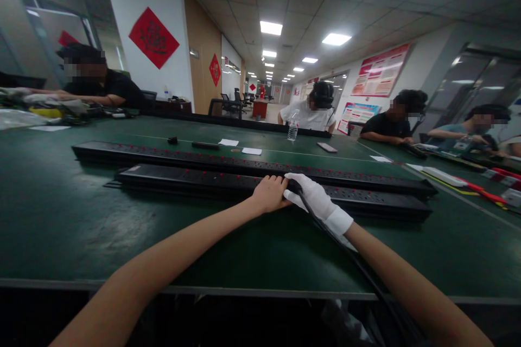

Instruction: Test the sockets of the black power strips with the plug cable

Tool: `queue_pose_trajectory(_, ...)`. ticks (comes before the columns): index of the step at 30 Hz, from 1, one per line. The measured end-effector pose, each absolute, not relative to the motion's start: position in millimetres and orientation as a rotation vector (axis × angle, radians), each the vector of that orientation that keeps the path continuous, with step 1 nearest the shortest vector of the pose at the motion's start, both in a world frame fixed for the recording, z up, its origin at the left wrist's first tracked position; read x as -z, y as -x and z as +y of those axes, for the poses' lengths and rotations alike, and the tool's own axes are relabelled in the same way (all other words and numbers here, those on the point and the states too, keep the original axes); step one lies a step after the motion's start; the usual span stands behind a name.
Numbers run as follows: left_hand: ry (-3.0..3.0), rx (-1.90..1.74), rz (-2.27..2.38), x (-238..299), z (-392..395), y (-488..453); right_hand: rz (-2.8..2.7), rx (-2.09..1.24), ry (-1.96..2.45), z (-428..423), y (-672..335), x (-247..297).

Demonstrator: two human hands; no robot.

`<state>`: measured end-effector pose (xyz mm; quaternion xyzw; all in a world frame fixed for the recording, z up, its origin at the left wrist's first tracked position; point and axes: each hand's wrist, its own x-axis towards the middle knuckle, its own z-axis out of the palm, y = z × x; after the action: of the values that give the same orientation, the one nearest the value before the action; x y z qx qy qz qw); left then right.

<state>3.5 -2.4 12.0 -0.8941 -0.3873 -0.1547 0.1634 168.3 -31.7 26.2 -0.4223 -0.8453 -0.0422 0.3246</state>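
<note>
Two long black power strips lie side by side on the green table (61, 211). The nearer power strip (195, 180) has both my hands on its middle. My bare left hand (271, 194) is curled over the strip's top edge, fingers closed on it. My right hand (313, 199), in a white glove, rests beside it and is closed around a black cable (358, 268) that runs back toward me over the table's front edge. The farther power strip (163, 154) with small red switches lies just behind, untouched.
Other people sit around the table: one at the far left, one at the far middle, two at the right. A water bottle (292, 129), a phone (326, 147), paper slips (252, 150) and small black parts lie farther back. Cables and tools crowd the right edge (480, 187).
</note>
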Motion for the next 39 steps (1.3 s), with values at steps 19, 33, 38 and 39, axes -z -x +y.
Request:
queue_pose_trajectory(19,2.523,0.474,-1.126,-12.6,-4.4,-5.7,-2.388,0.029,0.904,-27.0,-181.3,-32.7)
queue_pose_trajectory(33,2.519,0.488,-1.141,-13.5,-7.9,-7.5,-2.378,0.02,0.904,-27.2,-181.0,-32.5)
queue_pose_trajectory(38,2.494,0.507,-1.155,-11.3,-11.9,-9.8,-2.367,0.02,0.891,-26.4,-180.1,-32.3)
queue_pose_trajectory(39,2.494,0.507,-1.152,-10.7,-12.0,-10.1,-2.368,0.02,0.891,-26.7,-180.1,-32.4)
